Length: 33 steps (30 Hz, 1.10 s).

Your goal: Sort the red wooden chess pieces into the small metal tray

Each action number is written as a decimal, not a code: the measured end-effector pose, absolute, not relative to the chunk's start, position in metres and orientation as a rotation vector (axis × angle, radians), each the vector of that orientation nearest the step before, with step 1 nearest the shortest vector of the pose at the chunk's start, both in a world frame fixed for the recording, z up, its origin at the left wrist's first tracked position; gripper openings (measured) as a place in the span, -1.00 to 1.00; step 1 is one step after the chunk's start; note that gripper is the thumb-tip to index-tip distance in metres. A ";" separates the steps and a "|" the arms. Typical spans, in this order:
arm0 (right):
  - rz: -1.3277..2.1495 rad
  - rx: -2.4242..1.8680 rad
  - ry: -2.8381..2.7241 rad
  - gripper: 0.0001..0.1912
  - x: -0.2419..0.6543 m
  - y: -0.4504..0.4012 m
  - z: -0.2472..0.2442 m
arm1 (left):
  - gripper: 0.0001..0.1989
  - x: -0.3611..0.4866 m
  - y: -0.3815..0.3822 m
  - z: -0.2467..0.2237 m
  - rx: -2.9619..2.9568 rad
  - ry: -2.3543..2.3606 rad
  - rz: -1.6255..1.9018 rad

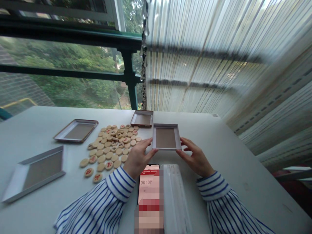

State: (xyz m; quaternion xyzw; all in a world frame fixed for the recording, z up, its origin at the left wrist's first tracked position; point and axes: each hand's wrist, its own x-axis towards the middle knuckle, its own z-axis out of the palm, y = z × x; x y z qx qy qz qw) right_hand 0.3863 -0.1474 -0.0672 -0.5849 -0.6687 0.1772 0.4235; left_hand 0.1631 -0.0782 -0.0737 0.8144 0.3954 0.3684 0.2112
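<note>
Between my two hands is a shallow box tray (165,138) with pale walls and a brownish-grey bottom. My left hand (139,156) grips its left side, thumb at the near left corner. On the opposite side, my right hand (196,158) grips the near right corner with thumb and fingers. Nothing lies inside the tray. Just left of my left hand spreads a loose heap of round wooden xiangqi pieces (107,149), some showing red or black characters, others blank side up. Below my hands lies a phone (147,187) with a timer reading 00:00, partly pixelated.
Three more shallow trays lie on the white table (234,169): one at the back (142,118), one left of the pieces (76,130), and one at the near left (36,174). A long white box (175,198) lies right of the phone. Windows and a string curtain (195,65) stand behind.
</note>
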 end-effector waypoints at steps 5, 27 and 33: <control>0.445 -1.482 -1.691 -0.51 0.387 -0.147 -0.070 | -0.55 0.162 -0.080 -0.074 2.204 1.137 1.016; 0.532 -1.633 -1.663 -0.53 0.387 -0.145 -0.070 | -0.64 0.165 -0.083 -0.075 2.216 1.176 0.929; 0.596 -1.692 -1.655 -0.52 0.386 -0.146 -0.068 | -0.69 0.168 -0.084 -0.071 2.328 1.232 0.832</control>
